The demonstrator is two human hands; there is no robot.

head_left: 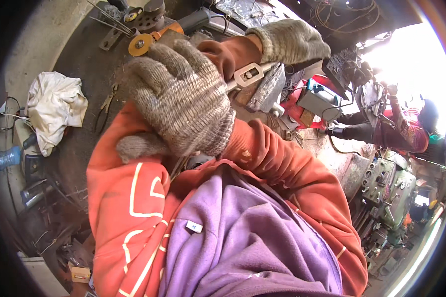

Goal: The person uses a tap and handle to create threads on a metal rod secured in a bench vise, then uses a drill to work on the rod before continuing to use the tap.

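Observation:
My arms, in orange sleeves, are crossed. My right hand (183, 99), in a grey knit glove, is in front of my left forearm, fingers spread and thumb apart. Farther off, my left hand (292, 42), gloved alike, is closed, its fingertips turned away. A pale metal tap wrench (248, 75) with a slotted frame lies between them; one handle runs under the edge of my left glove, the other passes behind my right hand. Below it is a grey metal block (267, 91). The wrench's lower parts are hidden.
An angle grinder (193, 21) with an orange disc (140, 44) lies at the back. Pliers (105, 106) and a white cloth (57, 109) are on the left. A blue-grey box (319, 101) stands on the right, near another person (404, 126) and a green machine (391, 188).

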